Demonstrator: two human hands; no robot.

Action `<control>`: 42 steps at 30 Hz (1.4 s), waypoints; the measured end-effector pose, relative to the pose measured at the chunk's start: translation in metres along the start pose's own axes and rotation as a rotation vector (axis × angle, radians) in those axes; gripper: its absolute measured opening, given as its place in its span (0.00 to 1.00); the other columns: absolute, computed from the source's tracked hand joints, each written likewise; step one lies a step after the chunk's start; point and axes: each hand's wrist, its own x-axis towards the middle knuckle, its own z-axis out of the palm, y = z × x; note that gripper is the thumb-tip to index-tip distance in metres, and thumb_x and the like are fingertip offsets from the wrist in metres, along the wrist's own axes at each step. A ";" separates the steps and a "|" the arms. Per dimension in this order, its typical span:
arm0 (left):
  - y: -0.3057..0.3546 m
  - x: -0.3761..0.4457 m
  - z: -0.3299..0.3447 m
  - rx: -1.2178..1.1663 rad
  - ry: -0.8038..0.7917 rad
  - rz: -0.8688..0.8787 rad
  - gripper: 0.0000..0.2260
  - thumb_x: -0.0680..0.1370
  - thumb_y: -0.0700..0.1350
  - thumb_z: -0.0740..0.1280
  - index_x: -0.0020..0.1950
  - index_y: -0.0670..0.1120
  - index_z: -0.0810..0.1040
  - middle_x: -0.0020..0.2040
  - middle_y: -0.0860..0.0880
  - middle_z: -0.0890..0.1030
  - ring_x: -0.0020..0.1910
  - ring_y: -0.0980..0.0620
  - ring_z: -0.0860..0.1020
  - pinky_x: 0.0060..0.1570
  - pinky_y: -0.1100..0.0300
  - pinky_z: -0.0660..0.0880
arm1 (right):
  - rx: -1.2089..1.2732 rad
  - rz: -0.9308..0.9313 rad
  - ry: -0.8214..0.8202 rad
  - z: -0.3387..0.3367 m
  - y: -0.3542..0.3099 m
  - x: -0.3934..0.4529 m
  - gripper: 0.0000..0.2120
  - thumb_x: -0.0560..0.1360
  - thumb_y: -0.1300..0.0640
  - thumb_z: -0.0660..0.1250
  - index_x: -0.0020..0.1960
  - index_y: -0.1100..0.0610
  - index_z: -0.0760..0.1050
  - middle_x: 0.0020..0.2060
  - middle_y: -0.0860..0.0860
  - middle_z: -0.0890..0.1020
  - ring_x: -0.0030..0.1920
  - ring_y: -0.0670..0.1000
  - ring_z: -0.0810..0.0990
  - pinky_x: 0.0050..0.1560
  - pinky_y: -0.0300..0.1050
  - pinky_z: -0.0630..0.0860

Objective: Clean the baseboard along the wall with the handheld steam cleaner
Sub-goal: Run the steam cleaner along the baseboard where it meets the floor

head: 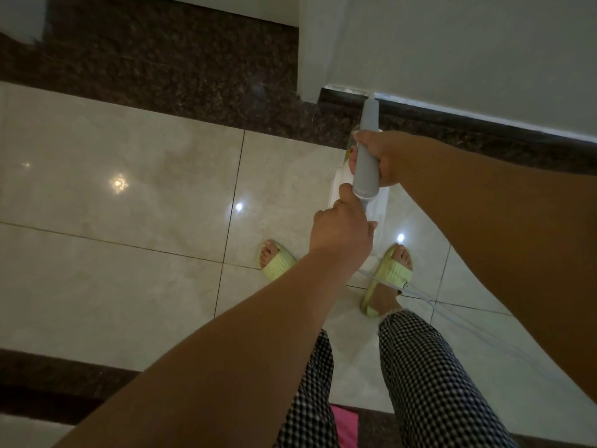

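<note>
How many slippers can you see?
2: one green slipper on the tiles left of the left hand, the other slipper below the steam cleaner. None seem hidden.

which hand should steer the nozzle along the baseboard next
Right: the right hand grips the steam cleaner barrel nearest the nozzle at the baseboard; the left hand only holds its rear end.

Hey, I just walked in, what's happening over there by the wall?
A person stands on the tiled floor in green slippers, cleaning with a handheld steam cleaner. The right hand grips its grey barrel and the left hand holds its rear end. The nozzle tip points at the top edge of the dark baseboard, near the wall corner. A thin cord trails across the floor by the right foot.
</note>
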 end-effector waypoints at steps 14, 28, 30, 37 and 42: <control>-0.022 -0.004 -0.007 -0.033 0.023 -0.014 0.24 0.79 0.52 0.65 0.66 0.41 0.59 0.51 0.45 0.80 0.47 0.45 0.81 0.47 0.52 0.77 | -0.028 0.028 -0.019 0.030 -0.001 -0.003 0.16 0.76 0.48 0.68 0.57 0.57 0.72 0.35 0.50 0.78 0.32 0.47 0.76 0.33 0.42 0.76; -0.040 -0.012 -0.019 -0.076 0.014 -0.095 0.23 0.80 0.51 0.65 0.66 0.41 0.59 0.52 0.44 0.80 0.49 0.43 0.81 0.50 0.50 0.77 | -0.060 0.002 -0.030 0.060 0.000 -0.004 0.18 0.76 0.49 0.68 0.61 0.58 0.73 0.36 0.51 0.79 0.34 0.47 0.77 0.37 0.43 0.78; -0.043 -0.012 -0.020 -0.083 0.014 -0.107 0.23 0.80 0.51 0.65 0.66 0.41 0.59 0.52 0.44 0.80 0.49 0.43 0.81 0.50 0.50 0.78 | -0.043 0.009 -0.038 0.064 0.000 -0.002 0.18 0.76 0.50 0.69 0.62 0.57 0.72 0.36 0.51 0.79 0.34 0.47 0.77 0.38 0.43 0.77; -0.049 -0.014 -0.021 -0.097 0.021 -0.142 0.23 0.80 0.52 0.64 0.66 0.42 0.59 0.52 0.44 0.80 0.49 0.44 0.81 0.50 0.50 0.78 | -0.070 -0.020 -0.027 0.074 0.003 0.003 0.21 0.75 0.49 0.69 0.64 0.56 0.70 0.40 0.52 0.80 0.37 0.48 0.78 0.41 0.44 0.79; -0.052 -0.014 -0.022 -0.081 0.040 -0.147 0.23 0.80 0.52 0.64 0.65 0.41 0.58 0.52 0.44 0.80 0.49 0.45 0.81 0.50 0.51 0.78 | -0.066 -0.011 -0.076 0.080 0.002 0.005 0.20 0.76 0.50 0.70 0.63 0.57 0.71 0.39 0.52 0.80 0.36 0.48 0.78 0.39 0.44 0.79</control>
